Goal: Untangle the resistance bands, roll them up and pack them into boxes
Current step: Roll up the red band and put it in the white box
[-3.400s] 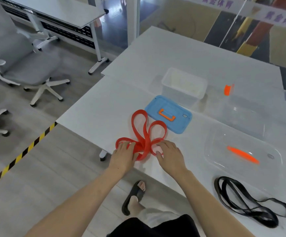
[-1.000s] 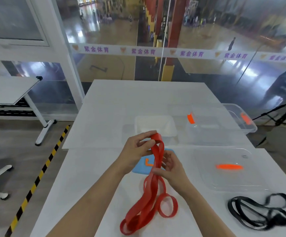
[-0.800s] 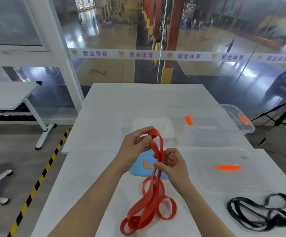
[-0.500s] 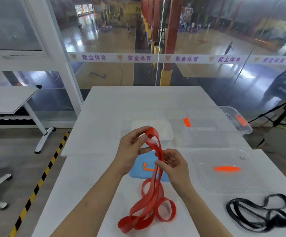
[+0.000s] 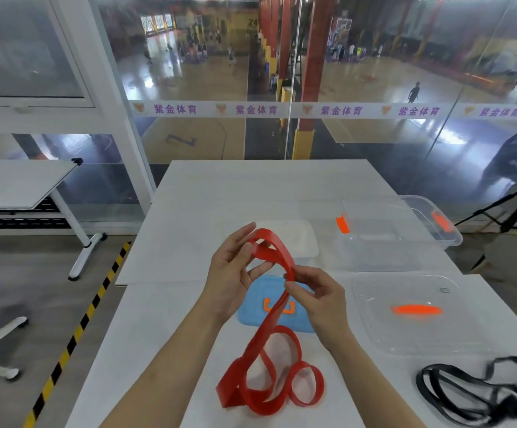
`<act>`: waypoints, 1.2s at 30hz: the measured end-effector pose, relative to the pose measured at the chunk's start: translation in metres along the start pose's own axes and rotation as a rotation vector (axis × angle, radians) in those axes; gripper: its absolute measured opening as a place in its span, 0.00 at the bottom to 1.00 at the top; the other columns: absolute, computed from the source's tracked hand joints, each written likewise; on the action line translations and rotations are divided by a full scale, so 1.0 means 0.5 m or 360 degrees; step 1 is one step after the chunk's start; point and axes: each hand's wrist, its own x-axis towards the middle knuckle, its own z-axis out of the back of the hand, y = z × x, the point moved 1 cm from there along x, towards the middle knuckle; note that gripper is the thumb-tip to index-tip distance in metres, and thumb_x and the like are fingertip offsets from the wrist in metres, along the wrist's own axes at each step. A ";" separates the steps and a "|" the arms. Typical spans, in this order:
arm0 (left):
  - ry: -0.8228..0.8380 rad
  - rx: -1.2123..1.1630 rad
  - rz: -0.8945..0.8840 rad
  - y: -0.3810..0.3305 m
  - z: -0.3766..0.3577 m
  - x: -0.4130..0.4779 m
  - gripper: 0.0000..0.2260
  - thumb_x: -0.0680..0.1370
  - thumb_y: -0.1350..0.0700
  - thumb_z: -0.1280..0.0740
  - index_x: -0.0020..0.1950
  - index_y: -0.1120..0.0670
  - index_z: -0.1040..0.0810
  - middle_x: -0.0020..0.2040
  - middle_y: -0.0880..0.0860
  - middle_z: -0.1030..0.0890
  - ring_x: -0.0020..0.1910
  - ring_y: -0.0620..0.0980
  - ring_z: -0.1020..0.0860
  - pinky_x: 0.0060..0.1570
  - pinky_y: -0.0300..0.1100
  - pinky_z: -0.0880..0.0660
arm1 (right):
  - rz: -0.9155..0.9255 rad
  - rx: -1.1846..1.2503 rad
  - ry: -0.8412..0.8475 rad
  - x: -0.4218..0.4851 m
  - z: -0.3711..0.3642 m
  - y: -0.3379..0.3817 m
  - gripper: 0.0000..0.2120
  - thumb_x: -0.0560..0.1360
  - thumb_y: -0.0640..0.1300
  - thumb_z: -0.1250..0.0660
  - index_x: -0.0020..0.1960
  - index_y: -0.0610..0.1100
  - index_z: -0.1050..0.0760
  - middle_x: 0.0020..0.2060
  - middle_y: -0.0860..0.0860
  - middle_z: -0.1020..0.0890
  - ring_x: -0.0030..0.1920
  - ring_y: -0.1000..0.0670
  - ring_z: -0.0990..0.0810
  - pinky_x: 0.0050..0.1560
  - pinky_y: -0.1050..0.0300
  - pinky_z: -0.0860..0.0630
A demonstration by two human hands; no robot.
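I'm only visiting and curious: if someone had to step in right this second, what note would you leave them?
Hands: left hand holds the top loop of the red band; right hand pinches it lower down.
Its lower loops lie twisted on the table.
The black band lies tangled at the near right.
The white box and clear box stand open, no band in them.
Done: nothing packed.
Left: untangle both bands, roll, box.

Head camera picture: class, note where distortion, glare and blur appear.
Head view: wide-angle distortion tilts the white window post; light glares off the court floor; the black band at bottom right smears soft, the red band is sharp.
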 end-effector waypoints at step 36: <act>0.0413 0.1577 0.0009 -0.017 0.030 0.013 0.10 0.74 0.52 0.23 0.49 0.40 0.21 0.52 0.41 0.14 0.58 0.42 0.17 0.61 0.52 0.19 | 0.0236 -0.0464 0.0440 0.055 0.006 0.065 0.08 0.74 0.38 0.21 0.47 0.49 0.15 0.44 0.55 0.12 0.47 0.51 0.13 0.53 0.62 0.17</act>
